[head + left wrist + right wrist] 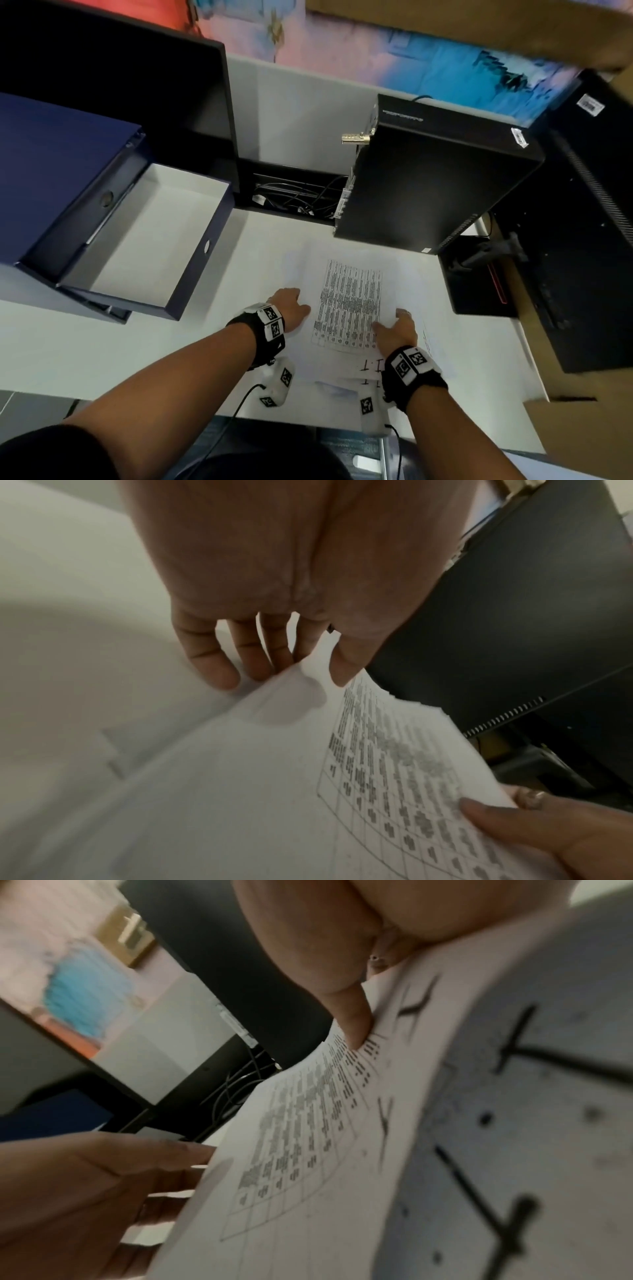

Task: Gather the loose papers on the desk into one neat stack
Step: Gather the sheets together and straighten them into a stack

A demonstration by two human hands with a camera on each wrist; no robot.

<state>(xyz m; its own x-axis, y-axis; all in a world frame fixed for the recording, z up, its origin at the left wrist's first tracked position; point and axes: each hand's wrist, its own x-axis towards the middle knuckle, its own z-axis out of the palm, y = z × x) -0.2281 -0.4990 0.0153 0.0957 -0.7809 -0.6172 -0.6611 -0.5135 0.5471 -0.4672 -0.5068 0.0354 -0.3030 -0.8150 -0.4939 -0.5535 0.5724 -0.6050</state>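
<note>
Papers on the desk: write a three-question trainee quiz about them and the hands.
1. True or false: the top sheet carries a printed table.
2. Which hand's thumb lies on top of that sheet at its right edge: the left hand or the right hand?
3. What stands open at the left of the desk: A) a blue file box, B) a laptop, C) a backpack?

Key: 1 true; 2 right hand; 3 A.
</note>
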